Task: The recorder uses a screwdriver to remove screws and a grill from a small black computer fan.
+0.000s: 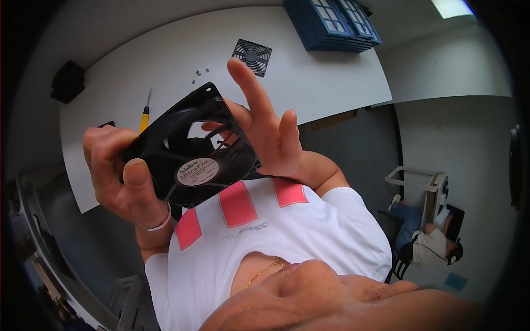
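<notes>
A square black cooling fan (152,157) with a round pale label is raised above the near side of the table, tilted. My left hand (118,165) grips it at its left corner, thumb on the near face and fingers behind the frame. At its right side is my right hand (270,129), with index finger and thumb stretched apart. Some of its other fingers pass behind the fan and show through the opening; whether they touch it I cannot tell. On the table beyond lie a black fan guard (251,56), several small screws (199,73) and a yellow-handled screwdriver (145,117).
The white table (182,44) curves across the view. Blue stacked bins (326,27) stand at its far right, and a black object (68,81) sits at the left edge. Off to the right another person (433,245) is seated beside a white-framed stand (433,182).
</notes>
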The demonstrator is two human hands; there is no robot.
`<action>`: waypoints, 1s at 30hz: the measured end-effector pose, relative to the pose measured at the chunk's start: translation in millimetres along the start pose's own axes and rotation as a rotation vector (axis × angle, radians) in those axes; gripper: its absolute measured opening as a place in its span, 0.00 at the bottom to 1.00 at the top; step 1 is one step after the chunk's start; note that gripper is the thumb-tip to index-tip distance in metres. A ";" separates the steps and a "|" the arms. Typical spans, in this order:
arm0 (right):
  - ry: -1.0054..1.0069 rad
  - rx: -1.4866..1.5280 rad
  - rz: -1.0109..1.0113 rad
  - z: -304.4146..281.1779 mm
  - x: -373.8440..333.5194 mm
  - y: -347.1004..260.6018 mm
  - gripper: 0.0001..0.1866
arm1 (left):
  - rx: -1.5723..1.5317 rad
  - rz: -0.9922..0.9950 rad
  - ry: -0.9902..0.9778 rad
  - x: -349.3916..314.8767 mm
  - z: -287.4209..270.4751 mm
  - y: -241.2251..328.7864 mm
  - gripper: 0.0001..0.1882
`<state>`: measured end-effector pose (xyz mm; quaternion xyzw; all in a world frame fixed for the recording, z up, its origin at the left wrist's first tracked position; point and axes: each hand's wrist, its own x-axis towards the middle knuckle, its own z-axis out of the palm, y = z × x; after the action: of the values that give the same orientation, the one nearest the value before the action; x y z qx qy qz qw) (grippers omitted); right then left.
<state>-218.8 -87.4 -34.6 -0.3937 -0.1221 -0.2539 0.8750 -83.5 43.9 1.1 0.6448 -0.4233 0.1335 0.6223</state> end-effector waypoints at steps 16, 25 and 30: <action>-0.059 -0.410 0.282 -49.9 -11.6 -2.7 0.48 | -0.179 -0.008 0.054 -7.4 -31.4 -1.5 0.26; -0.020 -0.330 0.285 -56.8 -13.2 4.9 0.49 | -0.072 -0.248 -0.235 -28.6 11.4 -33.7 0.12; 0.073 -0.294 0.404 -55.8 -16.1 6.1 0.48 | -0.133 -0.320 -0.237 -41.3 30.4 -57.4 0.12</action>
<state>-228.2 -120.2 -81.8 -0.5235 0.0289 -0.1027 0.8453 -78.4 24.1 -73.1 0.6723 -0.3936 -0.0720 0.6229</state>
